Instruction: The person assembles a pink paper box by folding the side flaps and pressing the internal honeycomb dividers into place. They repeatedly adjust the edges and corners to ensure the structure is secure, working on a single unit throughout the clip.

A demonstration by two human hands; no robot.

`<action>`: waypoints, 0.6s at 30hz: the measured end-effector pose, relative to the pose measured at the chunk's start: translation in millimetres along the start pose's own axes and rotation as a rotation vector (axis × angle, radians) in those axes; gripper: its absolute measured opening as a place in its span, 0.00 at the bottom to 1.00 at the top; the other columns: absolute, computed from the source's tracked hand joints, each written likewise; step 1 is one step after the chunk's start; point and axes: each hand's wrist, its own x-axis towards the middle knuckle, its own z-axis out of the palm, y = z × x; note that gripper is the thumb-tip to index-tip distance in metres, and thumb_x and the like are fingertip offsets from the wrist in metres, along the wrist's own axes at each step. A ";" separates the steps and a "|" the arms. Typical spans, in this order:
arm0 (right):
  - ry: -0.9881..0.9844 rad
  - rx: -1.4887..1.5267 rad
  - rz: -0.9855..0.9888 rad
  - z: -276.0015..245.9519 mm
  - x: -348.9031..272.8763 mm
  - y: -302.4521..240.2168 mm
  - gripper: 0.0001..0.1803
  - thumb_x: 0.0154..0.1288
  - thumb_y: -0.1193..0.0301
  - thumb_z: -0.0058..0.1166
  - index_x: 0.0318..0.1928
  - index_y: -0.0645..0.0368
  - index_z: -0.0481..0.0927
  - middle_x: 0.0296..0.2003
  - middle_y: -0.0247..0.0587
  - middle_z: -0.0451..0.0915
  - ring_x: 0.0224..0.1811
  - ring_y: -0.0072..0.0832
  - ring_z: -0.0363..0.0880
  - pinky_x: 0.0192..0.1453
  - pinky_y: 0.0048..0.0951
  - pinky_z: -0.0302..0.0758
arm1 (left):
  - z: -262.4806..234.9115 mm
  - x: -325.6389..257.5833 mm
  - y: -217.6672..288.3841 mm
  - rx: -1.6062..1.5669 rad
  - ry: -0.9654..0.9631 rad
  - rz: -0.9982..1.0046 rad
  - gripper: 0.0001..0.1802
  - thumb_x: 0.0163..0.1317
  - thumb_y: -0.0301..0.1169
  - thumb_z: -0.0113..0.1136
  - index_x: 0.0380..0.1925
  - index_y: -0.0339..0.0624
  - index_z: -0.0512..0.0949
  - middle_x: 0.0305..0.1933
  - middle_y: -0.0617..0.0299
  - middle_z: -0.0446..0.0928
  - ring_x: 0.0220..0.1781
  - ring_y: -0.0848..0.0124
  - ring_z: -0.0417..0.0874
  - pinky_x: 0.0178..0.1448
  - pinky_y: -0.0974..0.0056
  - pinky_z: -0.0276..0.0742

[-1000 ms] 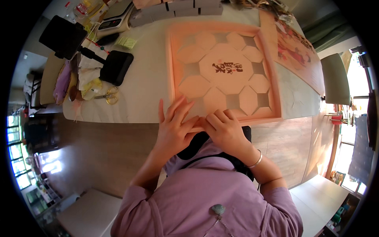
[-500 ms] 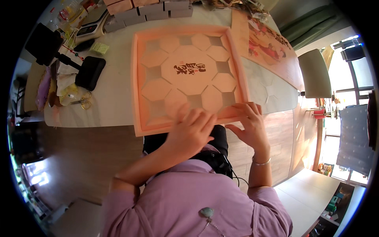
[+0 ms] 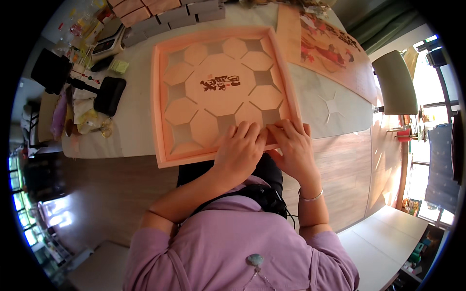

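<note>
A shallow square peach-coloured box (image 3: 156, 97) lies at the table's front edge, its near rim reaching over my lap. Inside it a flat insert of octagon shapes (image 3: 218, 65) is parted by slits and greyish squares, with dark brush-style writing in the middle. My left hand (image 3: 239, 149) bends its fingers over the near rim, right of its middle. Beside it my right hand (image 3: 296, 148) grips the near right corner, fingers inside and thumb toward the outside. The fingertips of both hands almost meet. Whatever lies beneath the fingers is hidden.
A pale star-shaped cut-out (image 3: 332, 105) lies right of the box, near a printed peach sheet (image 3: 330, 51). Grey and peach boxes (image 3: 167, 14) are stacked behind. On the left are a black stand (image 3: 109, 96), a scale (image 3: 108, 44) and gold-handled scissors (image 3: 106, 130).
My left hand has moved right and settled on the near rim close to my right hand. My right hand's fingers have shifted left along the corner. The whole view has turned slightly.
</note>
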 end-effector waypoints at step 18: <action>0.022 0.331 -0.133 -35.4 -9.6 -0.7 0.13 0.51 0.73 0.68 0.40 0.56 0.88 0.52 0.39 0.84 0.53 0.39 0.78 0.56 0.39 0.72 | -14.8 -29.1 -10.2 -0.134 -0.009 0.121 0.09 0.57 0.31 0.61 0.39 0.44 0.82 0.48 0.61 0.77 0.52 0.62 0.75 0.54 0.57 0.67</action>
